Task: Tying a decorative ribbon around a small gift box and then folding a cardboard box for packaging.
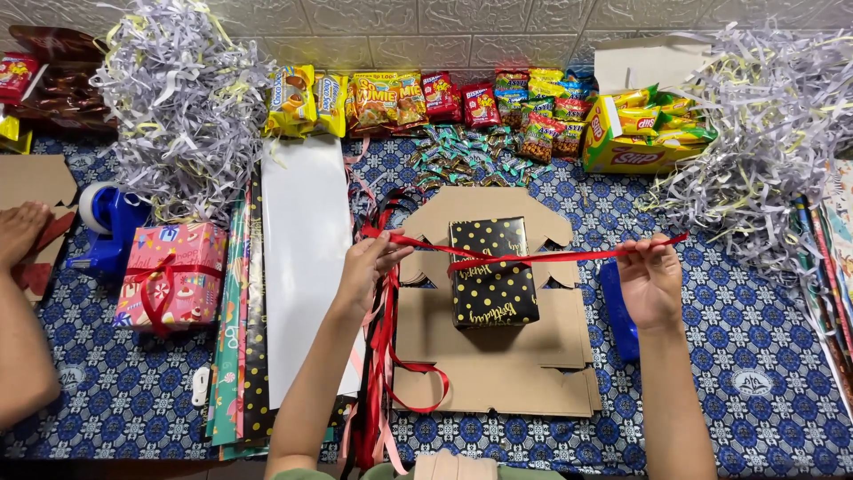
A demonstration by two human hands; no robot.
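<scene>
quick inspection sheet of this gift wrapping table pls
surface: blue patterned tablecloth, flattened brown cardboard sheets at centre
job's things: black gold-dotted wrapped box on the cardboard, red ribbon stretched across its top
clutter: shredded paper heaps, snack packets, pink wrapped gift, wrapping paper sheets, blue tape dispenser
grippers: left hand and right hand each pinch a ribbon end
cables: nothing seen
surroundings: pale tiled wall, another person's hand far left

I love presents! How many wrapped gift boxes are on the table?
2. A black gift box with gold dots sits in the middle on flat cardboard. A pink gift box with a red bow sits at the left. More may be hidden.
</scene>
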